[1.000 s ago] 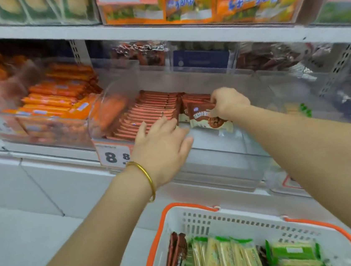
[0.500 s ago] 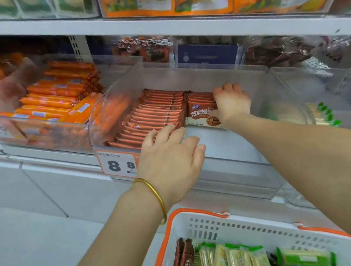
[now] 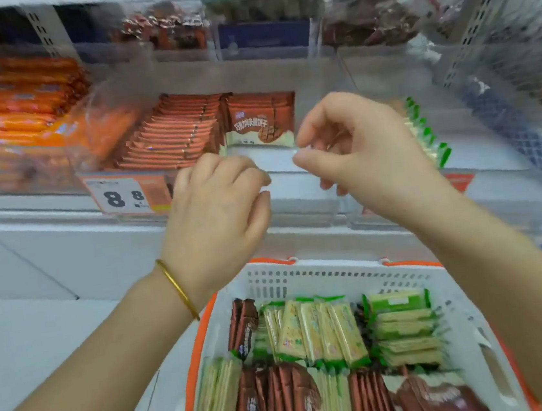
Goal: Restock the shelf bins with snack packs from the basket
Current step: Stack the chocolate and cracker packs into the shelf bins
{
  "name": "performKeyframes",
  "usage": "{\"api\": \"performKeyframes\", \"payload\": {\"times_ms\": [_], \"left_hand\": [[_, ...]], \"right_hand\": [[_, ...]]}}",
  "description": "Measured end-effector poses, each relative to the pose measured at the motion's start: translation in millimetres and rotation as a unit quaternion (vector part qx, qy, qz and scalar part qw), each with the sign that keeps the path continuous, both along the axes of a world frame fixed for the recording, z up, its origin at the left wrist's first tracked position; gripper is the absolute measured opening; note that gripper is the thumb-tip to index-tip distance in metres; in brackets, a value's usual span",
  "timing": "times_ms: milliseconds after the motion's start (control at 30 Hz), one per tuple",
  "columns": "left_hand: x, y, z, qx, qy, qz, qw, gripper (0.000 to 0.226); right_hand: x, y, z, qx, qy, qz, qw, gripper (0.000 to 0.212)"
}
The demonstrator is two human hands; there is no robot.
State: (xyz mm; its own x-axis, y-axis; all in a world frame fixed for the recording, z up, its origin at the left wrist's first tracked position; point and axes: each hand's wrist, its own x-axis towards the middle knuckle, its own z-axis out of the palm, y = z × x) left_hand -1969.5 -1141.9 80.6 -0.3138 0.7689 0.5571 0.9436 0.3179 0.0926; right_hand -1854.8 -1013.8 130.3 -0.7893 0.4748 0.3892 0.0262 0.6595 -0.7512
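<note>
Snack packs point(image 3: 314, 332) upright in white basket point(image 3: 345, 273) below, brown packs point(image 3: 183, 130) filling clear shelf bin point(image 3: 284, 68), left hand point(image 3: 219, 207) and right hand point(image 3: 362, 147) between them, fingers loosely curled, holding nothing, price tag point(image 3: 126, 196) beside left hand.

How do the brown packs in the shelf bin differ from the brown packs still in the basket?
The brown packs in the shelf bin look lighter and reddish; the brown packs in the basket look darker. The bin packs form two tidy rows, the right row showing a printed front; the basket packs sit in separate clumps among green and pale packs. The bin packs lie behind clear plastic; the basket packs lie uncovered inside the basket. Both stand on edge, close together.
</note>
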Motion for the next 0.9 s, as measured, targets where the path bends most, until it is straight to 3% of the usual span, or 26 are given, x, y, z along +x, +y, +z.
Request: {"api": "performKeyframes", "payload": {"times_ms": [67,133,233,333,400,467,533,700,767,800,867,900], "left_hand": [[18.8,0.0,-15.9,-0.073,-0.023,-0.035,0.996,0.034],[35.9,3.3,-39.7,-0.174,-0.048,-0.076,0.981,0.045],[58.0,8.8,-72.8,-0.325,-0.048,-0.093,0.940,0.041],[77.4,14.2,-92.3,-0.364,-0.067,-0.112,0.922,0.035],[87.6,18.9,-99.0,-0.381,-0.052,-0.128,0.914,0.036],[93.1,24.5,-102.2,-0.395,-0.045,-0.136,0.908,0.037],[95.9,28.3,-102.5,-0.404,-0.053,-0.135,0.903,0.037],[94.7,24.9,-105.3,-0.414,-0.069,-0.138,0.897,0.037],[92.7,21.9,-106.3,-0.420,-0.088,-0.135,0.893,0.037],[91.5,20.3,-106.5,-0.422,-0.105,-0.131,0.891,0.037],[90.2,17.1,-107.7,-0.421,-0.163,-0.115,0.885,0.040],[90.0,15.8,-108.0,-0.419,-0.207,-0.103,0.878,0.044]], "right_hand": [[38.6,3.3,-46.2,-0.032,-0.102,0.017,0.994,0.023],[66.6,20.4,-109.7,-0.035,-0.285,0.022,0.958,0.022],[96.0,54.4,-201.2,0.045,-0.527,0.043,0.848,0.007],[118.6,60.0,-249.9,0.105,-0.653,0.131,0.738,0.017],[130.5,52.3,-266.0,0.107,-0.700,0.197,0.677,0.043],[141.5,45.6,-280.0,0.115,-0.726,0.209,0.645,0.075],[148.9,41.8,-287.8,0.134,-0.719,0.189,0.655,0.086],[146.7,42.9,-277.7,0.119,-0.704,0.178,0.678,0.083],[140.7,42.4,-269.0,0.088,-0.679,0.160,0.712,0.077],[136.4,42.0,-264.1,0.038,-0.647,0.131,0.750,0.068],[123.3,39.5,-248.2,-0.164,-0.535,0.047,0.828,0.049],[114.8,36.8,-237.1,-0.297,-0.462,0.015,0.835,0.047]]}}
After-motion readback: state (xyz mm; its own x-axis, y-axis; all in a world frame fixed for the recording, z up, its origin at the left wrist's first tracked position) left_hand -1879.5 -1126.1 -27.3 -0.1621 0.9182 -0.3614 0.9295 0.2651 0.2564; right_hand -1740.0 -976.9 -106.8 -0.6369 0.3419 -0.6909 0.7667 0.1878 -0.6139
